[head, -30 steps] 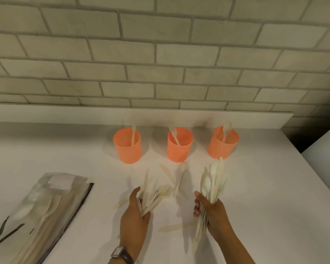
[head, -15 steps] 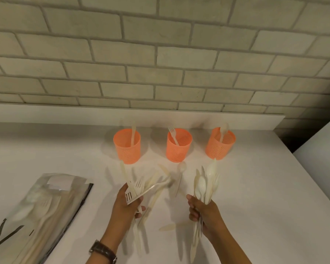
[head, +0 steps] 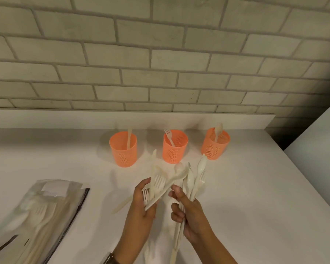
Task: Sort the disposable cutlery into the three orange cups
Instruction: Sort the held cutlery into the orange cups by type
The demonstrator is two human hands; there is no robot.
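my left grip (head: 141, 206) and right grip (head: 191, 214) both clutch cutlery (head: 157, 182) above the white worktop (head: 255, 197); orange cups (head: 123, 152) beyond, brick wall (head: 160, 54) behind.

- Orange mesh plastic left cup (head: 123, 151), middle cup (head: 174, 149) and right cup (head: 214, 146) stand in a row at the white bench's (head: 259, 197) back.
- Pale plastic knife (head: 129, 138) stands in the left cup, fork (head: 169, 136) in the middle, spoon (head: 218, 130) in the right.
- Clear plastic cutlery bag (head: 44, 216) lies front-left.
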